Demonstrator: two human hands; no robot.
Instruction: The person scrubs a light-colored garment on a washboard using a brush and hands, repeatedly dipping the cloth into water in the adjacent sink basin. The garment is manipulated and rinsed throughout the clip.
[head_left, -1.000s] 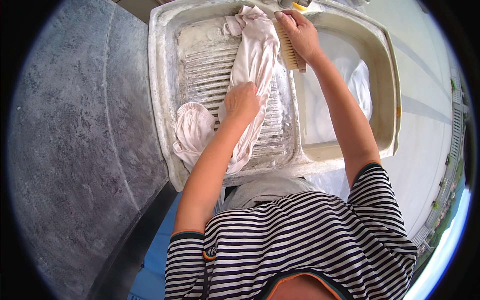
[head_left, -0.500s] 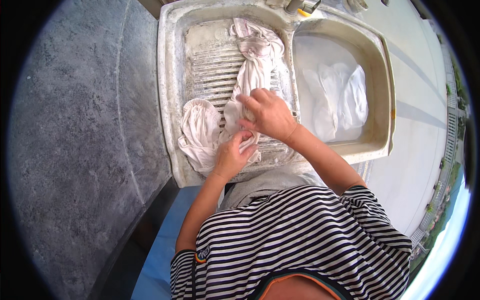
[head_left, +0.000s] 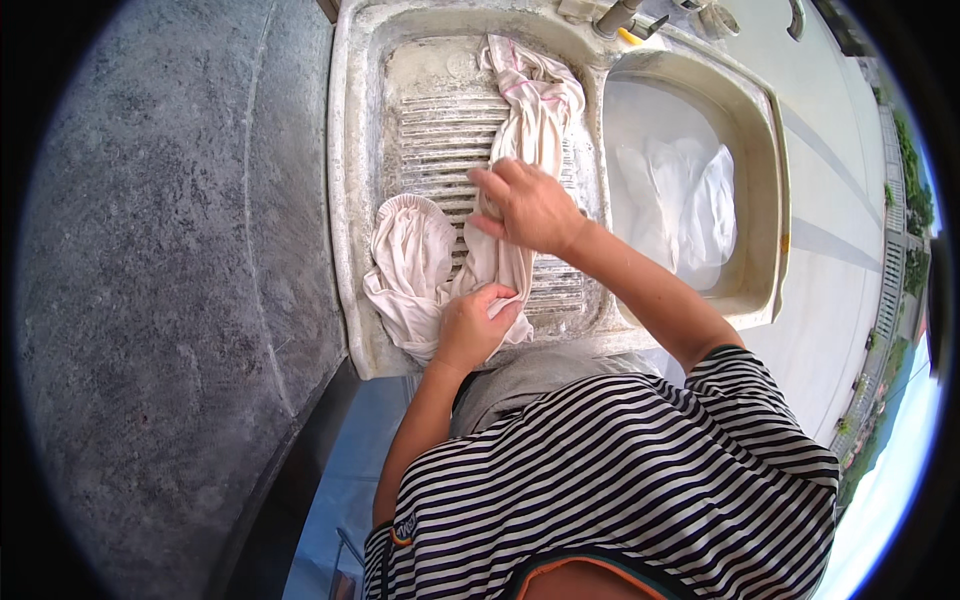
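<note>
A pale pinkish-white garment lies wet and bunched along the ridged washboard of a stone laundry sink. Its gathered, frilly-edged end is folded round to the near left. My left hand pinches the fabric near the sink's front edge, thumb against fingers. Above the middle of the cloth is my right hand, thumb and fingers apart and slightly blurred. Whether its fingertips touch the fabric is hard to tell.
To the right, a basin holds cloudy water with a white cloth soaking in it. A tap stands at the back between the two parts. A dark grey slab adjoins on the left.
My right hand has lifted off my left hand and moved away from it, its fingers spreading. The left keeps its pinch on the garment. The whole view has shifted slightly.
</note>
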